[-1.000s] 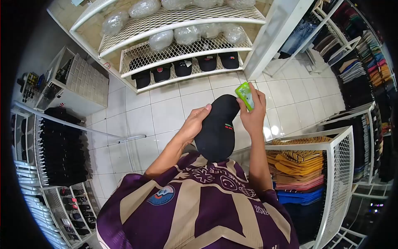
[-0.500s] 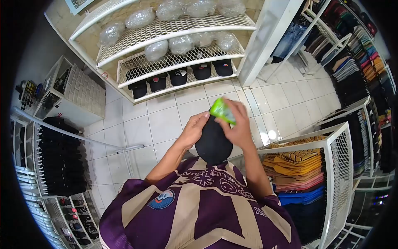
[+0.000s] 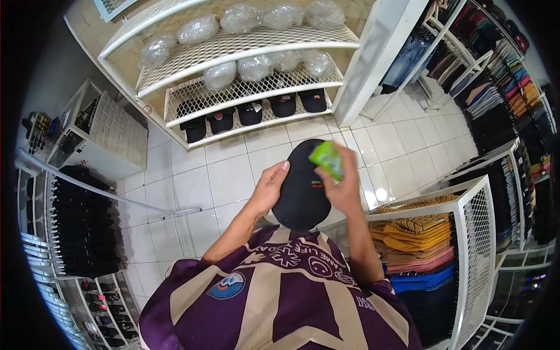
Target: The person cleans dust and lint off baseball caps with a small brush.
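A black cap (image 3: 298, 195) is in front of my chest, its rounded end pointing away from me. My left hand (image 3: 269, 189) grips its left edge, with the thumb lying on top. In my right hand (image 3: 345, 184) is a bright green, packet-like piece (image 3: 326, 160) with a paler area, slightly blurred. It overlaps the cap's upper right side in this view. Just below it, a small green and red mark (image 3: 317, 184) shows on the black fabric.
Ahead, a white mesh shelf (image 3: 245, 96) carries several black caps (image 3: 251, 114) and plastic-wrapped bundles (image 3: 219, 76). Folded clothes (image 3: 414, 239) are stacked in a rack close on my right. Dark hanging garments (image 3: 84, 221) are on the left, above the tiled floor (image 3: 189, 186).
My right hand and the green piece have shifted right and slightly down, away from my left thumb. More of the cap's far end and its small coloured mark now show.
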Motion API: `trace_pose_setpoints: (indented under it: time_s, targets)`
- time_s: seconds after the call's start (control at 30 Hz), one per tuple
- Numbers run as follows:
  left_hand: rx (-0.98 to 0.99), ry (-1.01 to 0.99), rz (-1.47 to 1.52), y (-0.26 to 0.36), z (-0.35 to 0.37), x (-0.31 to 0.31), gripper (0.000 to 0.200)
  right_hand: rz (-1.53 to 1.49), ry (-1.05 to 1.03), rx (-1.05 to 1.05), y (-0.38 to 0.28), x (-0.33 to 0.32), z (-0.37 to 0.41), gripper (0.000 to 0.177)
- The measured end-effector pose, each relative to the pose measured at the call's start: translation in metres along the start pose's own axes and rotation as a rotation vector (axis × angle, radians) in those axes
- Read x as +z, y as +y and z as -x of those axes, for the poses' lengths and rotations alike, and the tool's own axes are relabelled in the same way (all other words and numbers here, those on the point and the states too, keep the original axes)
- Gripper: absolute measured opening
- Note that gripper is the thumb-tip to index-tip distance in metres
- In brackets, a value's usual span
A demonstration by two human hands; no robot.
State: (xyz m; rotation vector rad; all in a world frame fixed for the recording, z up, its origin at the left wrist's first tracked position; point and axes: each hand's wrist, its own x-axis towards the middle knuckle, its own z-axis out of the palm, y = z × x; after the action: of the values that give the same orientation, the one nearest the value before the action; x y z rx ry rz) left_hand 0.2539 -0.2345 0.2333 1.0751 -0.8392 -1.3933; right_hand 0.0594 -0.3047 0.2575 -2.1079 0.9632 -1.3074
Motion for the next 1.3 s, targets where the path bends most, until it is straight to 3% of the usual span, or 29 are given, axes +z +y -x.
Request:
trace_pose_setpoints:
  time_s: [0.03,0.1,0.17,0.23,0.3,0.33,0.37,0.47,0.5,0.57,0.63,0.67,0.73,0.83,0.9,0.97,1.0,1.07,1.1,1.17,1.23,1.3]
  targets:
    - [0.006,-0.051,-0.026,-0.009,-0.003,-0.007,0.039,0.016,-0.128,-0.054,-0.014,0.0,0.002,0.064]
    - [0.015,-0.107,-0.052,-0.012,-0.006,-0.009,0.039,-0.02,-0.067,-0.024,0.003,0.005,0.001,0.063]
    - [-0.01,-0.061,0.128,0.002,0.0,0.001,0.04,-0.036,0.095,0.193,0.033,0.01,-0.005,0.063]
    - [-0.09,0.005,0.225,0.005,0.002,0.004,0.04,0.003,0.135,0.169,0.02,0.011,-0.009,0.064]
    - [-0.046,0.038,0.221,-0.005,-0.002,0.003,0.04,0.095,-0.072,-0.112,-0.007,0.008,-0.007,0.06]
    - [-0.006,-0.01,0.115,-0.008,-0.002,0.0,0.039,0.136,-0.213,-0.131,-0.019,0.003,-0.007,0.06]
    - [-0.013,-0.009,0.114,-0.011,-0.002,-0.002,0.039,0.134,-0.214,-0.124,-0.009,0.006,-0.005,0.06]
    - [-0.02,-0.057,0.124,-0.01,0.0,-0.002,0.036,-0.042,0.071,0.21,0.028,0.014,-0.012,0.06]
    - [-0.018,-0.052,0.124,-0.012,0.001,-0.001,0.036,-0.045,0.068,0.209,0.022,0.013,-0.013,0.06]
    - [-0.046,0.021,0.161,-0.018,0.0,0.003,0.035,0.097,-0.045,0.064,0.006,0.01,-0.011,0.06]
    - [0.068,0.034,0.098,-0.028,-0.003,0.006,0.035,-0.018,-0.338,-0.024,-0.014,0.007,-0.009,0.059]
    - [-0.013,-0.066,0.111,-0.038,-0.006,-0.013,0.034,-0.028,-0.196,-0.002,-0.004,0.011,-0.009,0.059]
    - [0.007,-0.061,0.141,-0.022,-0.002,-0.007,0.034,0.016,0.05,0.093,0.028,0.016,-0.019,0.059]
    - [0.033,-0.007,0.187,-0.001,0.004,0.004,0.035,0.004,0.15,0.105,0.021,0.01,-0.018,0.061]
    - [0.009,-0.002,0.214,-0.008,0.003,0.003,0.036,-0.023,-0.096,-0.013,-0.006,0.005,-0.011,0.063]
    - [0.021,-0.042,0.161,-0.015,0.004,-0.001,0.035,-0.09,-0.174,-0.062,-0.004,0.006,-0.008,0.063]
    - [0.039,-0.09,0.108,-0.016,0.003,-0.003,0.035,-0.091,-0.175,-0.064,0.007,0.008,-0.009,0.063]
    - [0.022,-0.057,0.159,-0.006,0.008,0.005,0.034,-0.216,0.131,0.264,0.034,0.014,-0.009,0.063]
    - [-0.001,-0.027,0.206,-0.003,0.01,0.008,0.033,-0.213,0.133,0.266,0.028,0.011,-0.006,0.063]
    - [-0.016,-0.001,0.234,-0.011,0.007,0.007,0.032,-0.076,-0.045,0.058,0.003,0.006,-0.004,0.061]
    - [0.018,-0.092,0.143,-0.02,0.006,0.0,0.032,-0.028,-0.24,-0.065,-0.013,0.001,-0.003,0.061]
    - [0.003,-0.124,0.134,-0.018,0.006,-0.002,0.032,-0.07,-0.024,0.054,0.02,0.008,-0.005,0.062]
